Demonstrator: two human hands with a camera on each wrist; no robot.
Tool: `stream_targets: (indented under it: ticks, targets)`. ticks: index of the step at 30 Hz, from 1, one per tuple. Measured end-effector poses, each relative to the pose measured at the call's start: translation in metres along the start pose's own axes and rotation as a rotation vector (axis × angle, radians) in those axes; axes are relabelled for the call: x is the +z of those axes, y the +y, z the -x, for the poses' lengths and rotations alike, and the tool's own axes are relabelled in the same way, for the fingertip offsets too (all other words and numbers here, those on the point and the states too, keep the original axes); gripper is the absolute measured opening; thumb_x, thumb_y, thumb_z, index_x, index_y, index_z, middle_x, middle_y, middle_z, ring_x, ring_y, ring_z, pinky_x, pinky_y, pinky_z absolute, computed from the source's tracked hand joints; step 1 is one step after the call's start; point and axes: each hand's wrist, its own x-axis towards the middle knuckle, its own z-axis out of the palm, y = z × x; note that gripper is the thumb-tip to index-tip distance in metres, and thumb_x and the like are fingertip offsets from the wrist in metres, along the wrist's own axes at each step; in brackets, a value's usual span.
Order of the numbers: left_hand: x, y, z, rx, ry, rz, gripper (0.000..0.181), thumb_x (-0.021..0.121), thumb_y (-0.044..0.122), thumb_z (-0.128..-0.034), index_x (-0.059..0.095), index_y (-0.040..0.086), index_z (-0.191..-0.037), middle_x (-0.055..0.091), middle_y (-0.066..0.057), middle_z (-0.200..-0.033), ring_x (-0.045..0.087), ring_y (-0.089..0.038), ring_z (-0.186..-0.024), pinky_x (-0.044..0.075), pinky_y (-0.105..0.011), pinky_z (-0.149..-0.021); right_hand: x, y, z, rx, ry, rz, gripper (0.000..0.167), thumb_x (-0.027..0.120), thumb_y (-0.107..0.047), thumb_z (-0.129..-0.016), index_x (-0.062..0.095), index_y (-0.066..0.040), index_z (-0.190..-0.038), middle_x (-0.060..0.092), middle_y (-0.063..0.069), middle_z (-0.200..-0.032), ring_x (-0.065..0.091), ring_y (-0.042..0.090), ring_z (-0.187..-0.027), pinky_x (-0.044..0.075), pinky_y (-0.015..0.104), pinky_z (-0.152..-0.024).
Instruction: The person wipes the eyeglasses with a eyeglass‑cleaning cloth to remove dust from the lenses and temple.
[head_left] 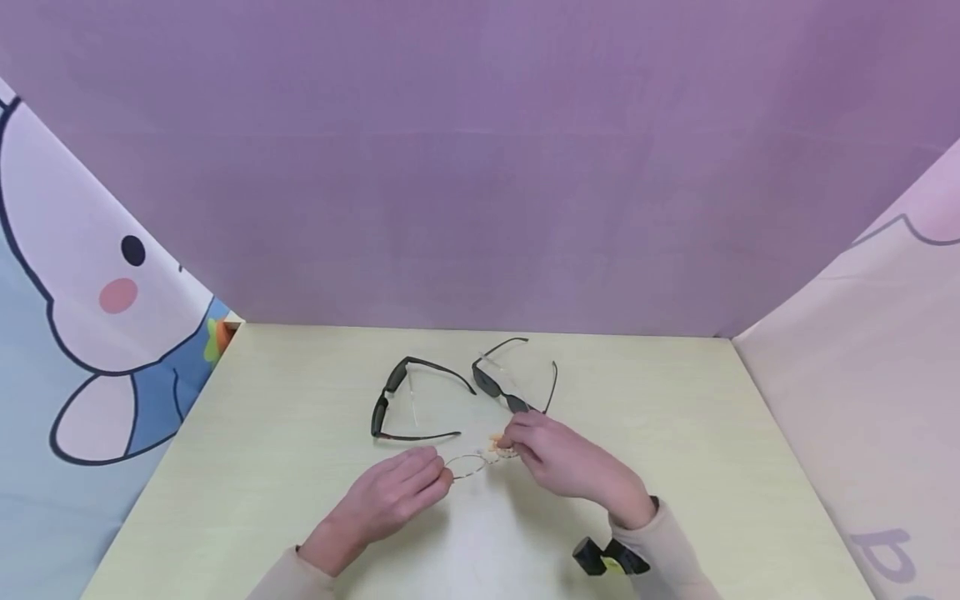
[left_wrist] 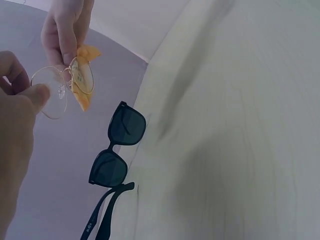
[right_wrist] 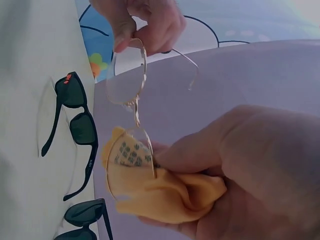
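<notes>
Thin gold-rimmed eyeglasses (right_wrist: 125, 80) with clear round lenses are held up between both hands, above the table. At one end the left hand (head_left: 393, 492) pinches the rim between thumb and fingers. My right hand (head_left: 566, 458) grips an orange-yellow cloth (right_wrist: 175, 197) around the other lens, thumb on the near side. Dark printing on the cloth shows through that lens in the right wrist view. The head view shows only a small bit of the cloth, since the right fingers cover most of it.
Black sunglasses (head_left: 380, 415) with unfolded arms lie on the pale table (head_left: 300, 400), beyond the left hand. A second dark pair (head_left: 487, 382) lies just beyond the right hand. A purple panel (head_left: 480, 208) stands behind the table, and printed cloth panels flank both sides.
</notes>
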Motion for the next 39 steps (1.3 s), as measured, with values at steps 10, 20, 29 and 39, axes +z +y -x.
stream_targets:
  ticks: [10, 20, 29, 39]
  targets:
    - [-0.004, 0.002, 0.003, -0.016, 0.001, -0.007, 0.031, 0.044, -0.005, -0.1049, 0.069, 0.009, -0.094, 0.07, -0.003, -0.093, 0.069, -0.017, -0.089, 0.06, -0.027, -0.086, -0.008, 0.014, 0.005, -0.067, -0.029, -0.14, 0.021, 0.051, -0.001, -0.106, 0.07, -0.008, -0.11, 0.069, 0.0, -0.11, 0.063, 0.013, -0.102, 0.056, 0.032, -0.092]
    - [-0.007, -0.001, -0.002, 0.037, 0.027, -0.043, 0.032, 0.045, -0.009, -0.1028, 0.069, 0.009, -0.093, 0.071, -0.003, -0.092, 0.07, -0.016, -0.088, 0.061, -0.025, -0.083, -0.002, 0.011, 0.003, -0.015, 0.078, -0.09, 0.02, 0.052, 0.0, -0.105, 0.07, -0.007, -0.112, 0.069, 0.001, -0.112, 0.062, 0.019, -0.108, 0.055, 0.036, -0.098]
    - [-0.006, -0.004, -0.009, 0.078, 0.037, -0.073, 0.033, 0.044, -0.01, -0.1022, 0.068, 0.01, -0.091, 0.072, -0.002, -0.09, 0.07, -0.014, -0.085, 0.061, -0.023, -0.082, 0.01, -0.001, -0.002, 0.086, 0.09, 0.129, 0.015, 0.06, 0.005, -0.097, 0.072, -0.001, -0.104, 0.07, 0.005, -0.102, 0.065, 0.022, -0.101, 0.058, 0.035, -0.09]
    - [-0.002, 0.0, -0.006, 0.091, 0.02, -0.071, 0.032, 0.044, -0.008, -0.1024, 0.068, 0.01, -0.093, 0.072, -0.001, -0.091, 0.069, -0.014, -0.089, 0.06, -0.024, -0.085, 0.01, -0.003, -0.006, 0.073, 0.054, 0.101, 0.015, 0.061, 0.001, -0.099, 0.074, -0.002, -0.106, 0.07, 0.006, -0.104, 0.066, 0.021, -0.101, 0.058, 0.037, -0.091]
